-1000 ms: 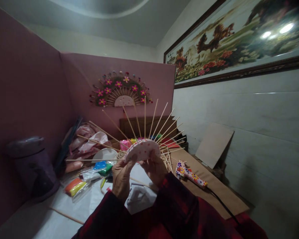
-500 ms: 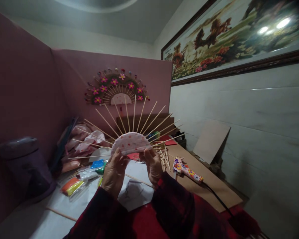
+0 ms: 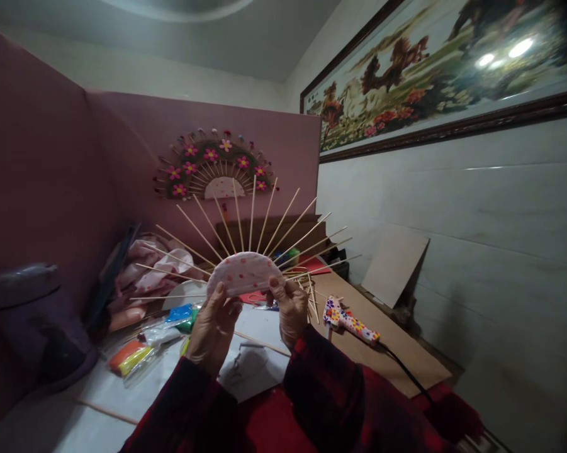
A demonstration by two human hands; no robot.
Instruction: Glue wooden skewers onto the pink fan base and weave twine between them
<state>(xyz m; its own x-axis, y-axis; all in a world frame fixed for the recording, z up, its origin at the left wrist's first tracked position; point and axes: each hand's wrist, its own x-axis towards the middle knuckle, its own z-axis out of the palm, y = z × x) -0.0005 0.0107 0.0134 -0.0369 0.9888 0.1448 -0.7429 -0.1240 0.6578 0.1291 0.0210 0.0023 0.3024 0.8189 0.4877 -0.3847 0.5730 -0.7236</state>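
A half-round fan base (image 3: 245,275), covered in pale pink cloth with red spots, is held up above the table. Thin wooden sticks (image 3: 252,217) spread out from its curved edge like rays. My left hand (image 3: 216,327) pinches its lower left corner, thumb in front and fingers behind. At the lower right corner, my right hand (image 3: 290,308) grips it the same way. Behind it, a similar fan (image 3: 224,187) with pink flowers and beaded tips is up against the pink panel.
A flower-patterned glue gun (image 3: 350,321) lies on brown cardboard (image 3: 406,352) at right, near loose sticks (image 3: 314,296). Packets of coloured clay (image 3: 131,357), pink cloth (image 3: 163,267) and a purple lidded container (image 3: 40,327) stand at left. A white sheet (image 3: 252,371) lies under my hands.
The fan base tilts slightly, its right-hand sticks shifting outward. My right thumb has moved a little up onto the cloth face. The whole view has drifted slightly.
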